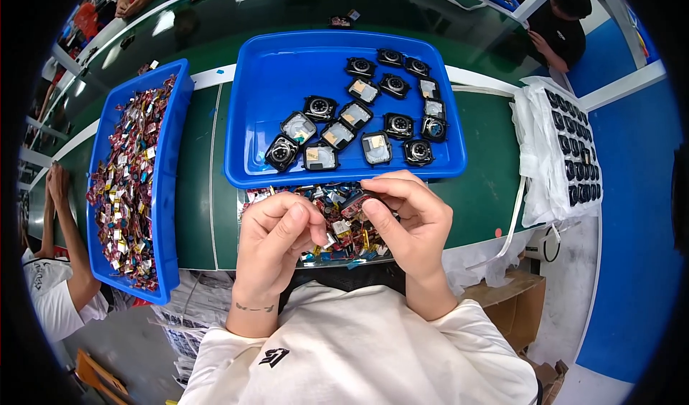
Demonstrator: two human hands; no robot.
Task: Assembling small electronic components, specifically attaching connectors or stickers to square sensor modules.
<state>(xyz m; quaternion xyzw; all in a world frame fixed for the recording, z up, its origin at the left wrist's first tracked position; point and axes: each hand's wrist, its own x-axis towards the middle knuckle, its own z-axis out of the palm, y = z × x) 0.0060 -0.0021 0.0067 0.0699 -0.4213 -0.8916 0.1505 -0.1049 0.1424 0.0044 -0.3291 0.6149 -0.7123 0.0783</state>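
Note:
My right hand point(413, 222) grips a dark watch case point(356, 204) between thumb and fingers, with reddish parts showing on its side. My left hand point(281, 234) is closed beside it, thumb pressed on curled fingers; whatever it may pinch is hidden. Below both hands lies a heap of small electronic parts point(346, 231), red, yellow and silver, partly covered by the hands. Just beyond is a blue tray point(269, 68) holding several black watch cases point(320, 108), some with round sensor backs up, others showing pale inner faces.
At left, a long blue bin point(181, 111) is filled with small parts point(133, 182). Rows of black watch cases point(570, 147) sit in white packing at right. The green bench point(481, 129) runs across. Other people work at left and far right. A cardboard box point(513, 304) stands below right.

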